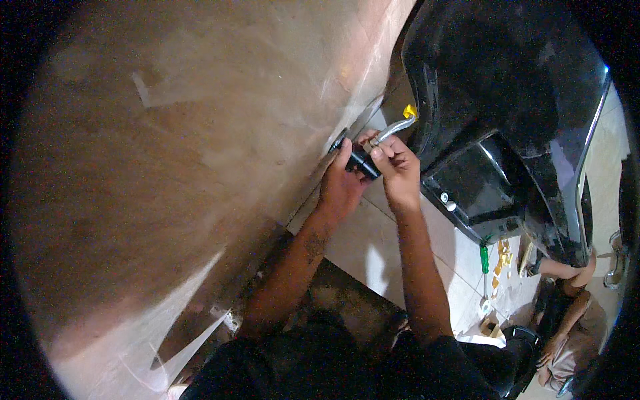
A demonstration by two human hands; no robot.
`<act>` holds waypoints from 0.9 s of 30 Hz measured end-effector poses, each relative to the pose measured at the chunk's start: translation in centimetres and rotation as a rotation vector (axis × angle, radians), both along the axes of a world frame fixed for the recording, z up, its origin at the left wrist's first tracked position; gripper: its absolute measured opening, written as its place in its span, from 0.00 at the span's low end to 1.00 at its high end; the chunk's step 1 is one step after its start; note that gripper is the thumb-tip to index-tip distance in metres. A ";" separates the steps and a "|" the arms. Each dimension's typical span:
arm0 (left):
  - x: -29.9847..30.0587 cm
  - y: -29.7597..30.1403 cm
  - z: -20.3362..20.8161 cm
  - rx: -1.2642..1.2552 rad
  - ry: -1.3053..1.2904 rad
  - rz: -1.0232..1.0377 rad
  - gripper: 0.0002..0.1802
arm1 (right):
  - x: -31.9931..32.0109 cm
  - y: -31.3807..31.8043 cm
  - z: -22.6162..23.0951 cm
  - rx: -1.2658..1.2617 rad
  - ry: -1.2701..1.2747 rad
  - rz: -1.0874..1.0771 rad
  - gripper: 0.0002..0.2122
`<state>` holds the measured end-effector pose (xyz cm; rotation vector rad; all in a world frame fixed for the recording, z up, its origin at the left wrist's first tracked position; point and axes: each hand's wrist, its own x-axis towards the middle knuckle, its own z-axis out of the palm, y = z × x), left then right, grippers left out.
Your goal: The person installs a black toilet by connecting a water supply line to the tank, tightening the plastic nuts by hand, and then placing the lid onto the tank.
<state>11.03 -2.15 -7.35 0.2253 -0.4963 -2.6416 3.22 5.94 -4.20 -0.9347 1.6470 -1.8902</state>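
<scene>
My left hand (339,189) is closed around a black cylindrical fitting (364,164) close to the brown wall. With fingers and thumb pinched, my right hand (401,179) holds the metal end of a silver flexible hose (397,128) right beside that fitting. Whether hose and fitting are joined is hidden by my fingers. The hose runs up and right to a yellow piece (409,111) at the edge of a large glossy black fixture (493,73).
The wall (167,167) fills the left side. Two small round pieces (448,202) sit on the fixture's edge. A green-handled screwdriver (485,259), several yellowish bits (500,263) and a white roll (485,305) lie on the tiled floor. Another person (567,320) is at the lower right.
</scene>
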 end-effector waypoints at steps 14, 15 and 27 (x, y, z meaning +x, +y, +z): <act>0.3 -0.1 0.0 -0.190 -0.088 0.060 0.28 | -0.4 -0.5 0.9 -0.075 0.018 0.035 0.10; 0.9 -0.2 1.0 -0.203 -0.091 0.055 0.28 | -1.0 -0.4 0.8 -0.078 0.029 0.096 0.10; 0.4 -1.2 12.1 -1.668 -0.435 0.251 0.15 | 1.3 -1.2 0.2 0.011 0.015 -0.219 0.09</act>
